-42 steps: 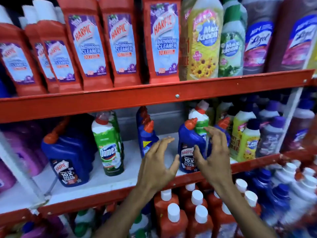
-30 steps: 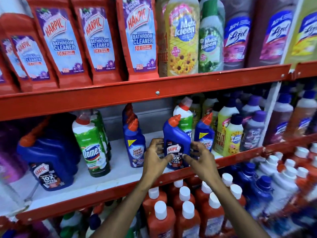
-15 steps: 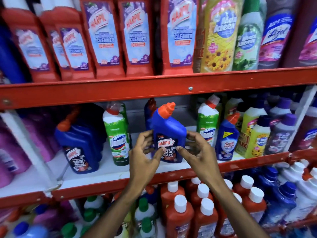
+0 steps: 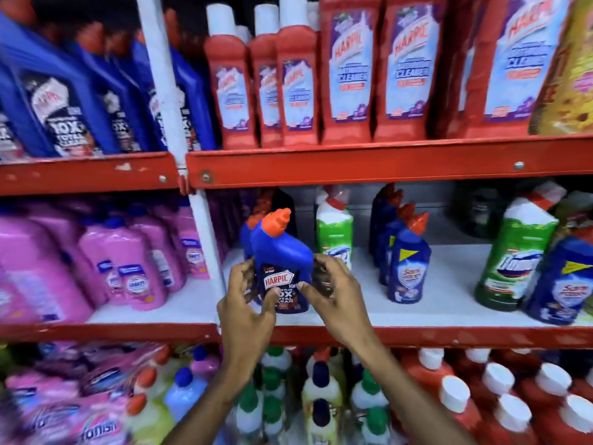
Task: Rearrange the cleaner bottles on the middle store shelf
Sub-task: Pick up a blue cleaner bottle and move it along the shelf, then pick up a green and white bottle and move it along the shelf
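Observation:
A blue Harpic bottle [image 4: 282, 252] with an orange cap stands upright near the left end of the white middle shelf [image 4: 449, 303]. My left hand [image 4: 247, 313] grips its left side and my right hand [image 4: 333, 300] grips its right side, thumbs across the label. Right behind it are more blue Harpic bottles [image 4: 247, 232], mostly hidden. To its right stand a green Domex bottle [image 4: 333, 232], a row of blue Sani Fresh bottles [image 4: 407, 268], then another green Domex bottle [image 4: 516, 255] and a blue Sani Fresh bottle [image 4: 564, 281].
A white upright post [image 4: 205, 239] bounds the shelf's left end, with pink bottles [image 4: 128, 261] beyond it. The red shelf rail [image 4: 353, 165] above carries red Harpic Bathroom Cleaner bottles [image 4: 346, 69]. Below are red bottles with white caps [image 4: 455, 393] and green-capped ones [image 4: 276, 380].
Both hands closed on the blue Harpic bottle and carried it left along the middle shelf, from beside the right-hand bottles to the left end near the post.

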`<state>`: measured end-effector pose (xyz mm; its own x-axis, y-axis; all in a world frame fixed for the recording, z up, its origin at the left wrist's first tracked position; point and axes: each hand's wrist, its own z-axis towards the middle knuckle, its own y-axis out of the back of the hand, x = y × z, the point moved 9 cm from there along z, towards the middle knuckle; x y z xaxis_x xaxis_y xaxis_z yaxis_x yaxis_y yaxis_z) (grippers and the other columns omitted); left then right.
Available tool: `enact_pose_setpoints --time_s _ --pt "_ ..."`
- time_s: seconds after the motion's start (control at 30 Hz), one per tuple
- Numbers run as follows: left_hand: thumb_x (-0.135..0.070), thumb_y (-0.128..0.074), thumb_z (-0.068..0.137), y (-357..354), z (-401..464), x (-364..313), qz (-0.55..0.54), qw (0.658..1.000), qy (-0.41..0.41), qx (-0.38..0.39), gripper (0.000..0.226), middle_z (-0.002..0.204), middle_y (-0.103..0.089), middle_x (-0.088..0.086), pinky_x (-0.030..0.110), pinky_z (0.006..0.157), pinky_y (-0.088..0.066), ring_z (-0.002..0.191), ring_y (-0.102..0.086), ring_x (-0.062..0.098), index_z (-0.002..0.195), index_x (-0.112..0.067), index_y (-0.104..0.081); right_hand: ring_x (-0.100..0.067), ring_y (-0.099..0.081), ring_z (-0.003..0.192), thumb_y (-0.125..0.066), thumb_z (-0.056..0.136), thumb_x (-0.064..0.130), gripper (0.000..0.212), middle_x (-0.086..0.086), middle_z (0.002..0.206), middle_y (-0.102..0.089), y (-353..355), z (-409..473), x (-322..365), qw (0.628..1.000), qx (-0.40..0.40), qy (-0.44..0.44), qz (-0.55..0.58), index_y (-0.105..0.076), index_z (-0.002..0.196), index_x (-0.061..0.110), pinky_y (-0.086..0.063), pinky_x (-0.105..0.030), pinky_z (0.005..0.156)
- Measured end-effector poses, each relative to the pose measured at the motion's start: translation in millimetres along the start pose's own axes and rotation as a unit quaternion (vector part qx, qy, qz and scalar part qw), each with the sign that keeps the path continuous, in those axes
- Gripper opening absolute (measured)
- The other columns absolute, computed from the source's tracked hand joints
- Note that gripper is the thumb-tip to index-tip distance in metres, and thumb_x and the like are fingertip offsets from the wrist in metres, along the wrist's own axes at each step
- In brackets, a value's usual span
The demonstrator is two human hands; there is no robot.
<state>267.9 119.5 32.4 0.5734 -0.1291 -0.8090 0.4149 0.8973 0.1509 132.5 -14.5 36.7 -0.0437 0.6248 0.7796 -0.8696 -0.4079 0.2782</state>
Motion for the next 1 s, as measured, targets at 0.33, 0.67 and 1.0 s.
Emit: enact_pose_setpoints --time_s 0.33,0.67,1.0 --pt "0.003 -0.073 0.08 11.0 10.0 46.6 0.051 0.998 0.023 0.027 0.056 0.106 -0.075 -0.004 0.043 0.083 -0.061 0.091 -0.074 0.015 0.118 -0.033 -0.051 -0.016 -0.07 0.104 -0.07 0.085 0.015 0.042 -0.007 0.122 -0.065 -57.3 7.5 -33.9 0.999 0.019 -0.046 -0.015 -0.06 0.126 0.013 -0.059 -0.033 0.091" --pt "-0.019 -0.066 0.088 1.5 -9.9 13.5 0.196 0.97 -0.146 -0.004 0.065 0.163 -0.029 0.014 0.054 0.116 -0.042 0.15 -0.036 0.032 0.147 -0.018 -0.039 -0.009 -0.044 0.136 -0.055 0.095 0.027 0.055 0.007 0.151 -0.043 -10.7 -17.6 -7.6 0.986 -0.02 0.032 -0.165 -0.037 0.147 0.027 -0.042 -0.027 0.111" --pt "-0.035 -0.064 0.087 -136.2 -59.4 -83.2 0.344 0.861 -0.368 0.075 0.081 0.167 -0.01 0.022 0.074 0.121 -0.009 0.156 -0.008 0.046 0.157 -0.013 -0.028 -0.034 -0.008 0.154 -0.058 0.086 0.016 0.077 -0.016 0.165 -0.017 132.5 -35.9 1.3 0.879 -0.11 0.105 -0.453 -0.023 0.154 0.008 -0.023 -0.059 0.12"
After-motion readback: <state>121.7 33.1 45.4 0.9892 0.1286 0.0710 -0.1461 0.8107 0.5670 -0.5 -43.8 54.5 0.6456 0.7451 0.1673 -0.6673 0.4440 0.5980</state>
